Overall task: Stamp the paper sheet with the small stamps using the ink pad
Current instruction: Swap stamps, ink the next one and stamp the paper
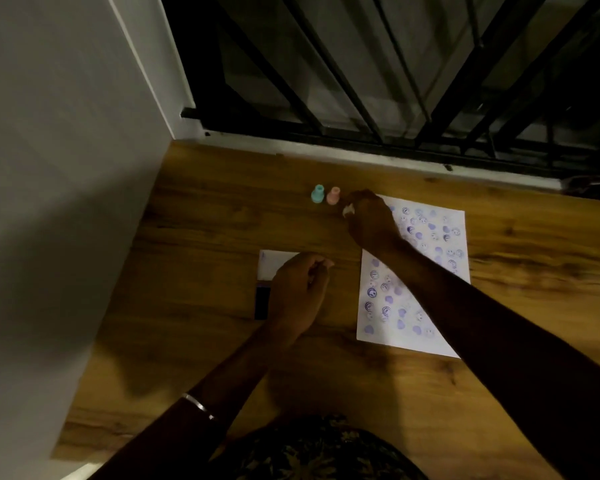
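Observation:
A white paper sheet (426, 317) lies on the wooden floor, covered with several purple smiley and heart prints. A teal stamp (317, 194) and a pink stamp (333, 196) stand upright side by side beyond its far left corner. My right hand (369, 220) reaches over the sheet's far left corner, fingers closed on a small pale stamp (347, 211) right beside the pink one. My left hand (300, 294) rests loosely curled over the ink pad (262, 303), whose white open lid (274, 263) shows past my fingers.
A grey wall (66, 202) runs along the left. A window with black metal bars (378, 98) and a pale sill closes the far side. Wooden floor (205, 237) lies between the wall and the ink pad. My patterned clothing (319, 452) fills the bottom.

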Motion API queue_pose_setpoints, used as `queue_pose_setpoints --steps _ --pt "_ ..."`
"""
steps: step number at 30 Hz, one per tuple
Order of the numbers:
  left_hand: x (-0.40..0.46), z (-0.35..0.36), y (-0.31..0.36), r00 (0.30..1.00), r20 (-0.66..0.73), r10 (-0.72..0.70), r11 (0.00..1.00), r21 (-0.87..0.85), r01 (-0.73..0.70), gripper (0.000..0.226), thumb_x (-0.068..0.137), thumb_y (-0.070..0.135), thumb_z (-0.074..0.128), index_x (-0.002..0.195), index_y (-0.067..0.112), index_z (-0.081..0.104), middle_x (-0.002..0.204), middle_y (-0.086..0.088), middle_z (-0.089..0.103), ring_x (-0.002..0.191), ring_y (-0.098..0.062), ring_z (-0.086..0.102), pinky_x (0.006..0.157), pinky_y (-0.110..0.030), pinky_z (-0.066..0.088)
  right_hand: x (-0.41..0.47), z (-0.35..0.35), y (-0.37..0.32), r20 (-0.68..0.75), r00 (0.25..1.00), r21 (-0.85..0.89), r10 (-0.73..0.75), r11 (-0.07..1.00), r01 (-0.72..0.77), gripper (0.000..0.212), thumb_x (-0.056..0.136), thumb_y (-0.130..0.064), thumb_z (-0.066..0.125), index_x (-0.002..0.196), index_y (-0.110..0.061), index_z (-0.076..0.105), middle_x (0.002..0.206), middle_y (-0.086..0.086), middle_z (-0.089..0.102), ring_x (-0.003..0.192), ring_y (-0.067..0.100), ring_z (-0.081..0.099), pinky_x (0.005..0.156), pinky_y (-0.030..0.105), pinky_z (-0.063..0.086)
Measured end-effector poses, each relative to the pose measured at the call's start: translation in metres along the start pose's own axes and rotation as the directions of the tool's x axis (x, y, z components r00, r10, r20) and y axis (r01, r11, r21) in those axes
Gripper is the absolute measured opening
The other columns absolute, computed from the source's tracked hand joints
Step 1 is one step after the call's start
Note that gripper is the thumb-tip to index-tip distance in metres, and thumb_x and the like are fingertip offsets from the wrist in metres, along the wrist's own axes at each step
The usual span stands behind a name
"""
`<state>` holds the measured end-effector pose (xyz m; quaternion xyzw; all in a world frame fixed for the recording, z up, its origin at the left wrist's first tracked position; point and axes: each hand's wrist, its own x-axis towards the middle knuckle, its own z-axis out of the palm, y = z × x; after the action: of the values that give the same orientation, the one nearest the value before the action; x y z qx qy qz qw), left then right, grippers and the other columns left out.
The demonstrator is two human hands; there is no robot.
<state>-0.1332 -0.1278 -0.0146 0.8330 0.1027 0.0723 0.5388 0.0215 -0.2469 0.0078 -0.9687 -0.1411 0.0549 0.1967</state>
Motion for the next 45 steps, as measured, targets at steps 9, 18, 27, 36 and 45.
queue_pose_setpoints --steps 9,18,27,36,45 --pt "0.006 0.007 0.002 1.0 0.016 -0.005 1.0 -0.011 0.005 0.017 0.095 0.023 0.053 0.105 0.022 0.067 0.104 0.012 0.069 0.096 0.005 0.06 0.079 -0.007 0.046 0.034 0.009 0.009 0.021 0.999 0.003 -0.03 1.0 0.03 0.03 0.088 -0.003 0.06 0.118 -0.003 0.058 0.119 0.021 0.06 0.11 0.035 0.057 0.092 0.045 0.05" --pt "-0.001 0.014 0.004 0.999 0.042 -0.023 0.995 -0.097 0.027 0.016 0.095 0.027 0.053 0.105 0.026 0.065 0.102 0.013 0.068 0.095 0.002 0.061 0.077 -0.015 0.05 0.029 0.006 0.013 0.003 0.994 -0.075 -0.111 0.991 0.111 0.057 0.082 -0.026 0.073 0.131 -0.009 0.05 0.135 0.018 0.05 0.125 0.036 0.044 0.104 0.05 0.037" --pt "0.006 0.005 0.009 0.946 -0.001 -0.323 0.847 -0.448 0.288 0.017 0.096 0.018 0.054 0.097 0.014 0.07 0.083 0.005 0.069 0.076 0.003 0.063 0.069 -0.011 0.048 0.013 -0.002 -0.003 -0.162 0.963 -0.02 -0.214 0.977 0.214 0.018 0.093 -0.028 0.058 0.098 -0.013 0.067 0.108 0.012 0.063 0.105 0.032 0.054 0.091 0.046 0.041" --pt "0.013 -0.018 0.014 0.82 0.235 -0.521 0.492 -0.703 0.514 0.023 0.101 0.03 0.044 0.096 0.02 0.065 0.077 0.006 0.074 0.068 -0.008 0.07 0.066 -0.027 0.053 -0.082 0.001 -0.044 -0.194 0.92 0.225 -0.34 0.897 0.38 0.021 0.097 -0.032 0.05 0.102 -0.017 0.063 0.093 0.0 0.068 0.084 0.013 0.062 0.072 0.043 0.051" --pt "-0.044 -0.043 -0.001 0.894 0.393 -0.213 0.56 -0.701 0.441 0.041 0.099 0.038 0.045 0.123 0.009 0.061 0.125 -0.023 0.061 0.12 -0.039 0.055 0.093 -0.047 0.044 -0.16 0.012 -0.065 -0.078 0.979 0.54 -0.188 0.818 0.2 0.014 0.099 -0.038 0.049 0.107 -0.027 0.049 0.089 -0.009 0.067 0.077 0.0 0.065 0.056 0.011 0.047"
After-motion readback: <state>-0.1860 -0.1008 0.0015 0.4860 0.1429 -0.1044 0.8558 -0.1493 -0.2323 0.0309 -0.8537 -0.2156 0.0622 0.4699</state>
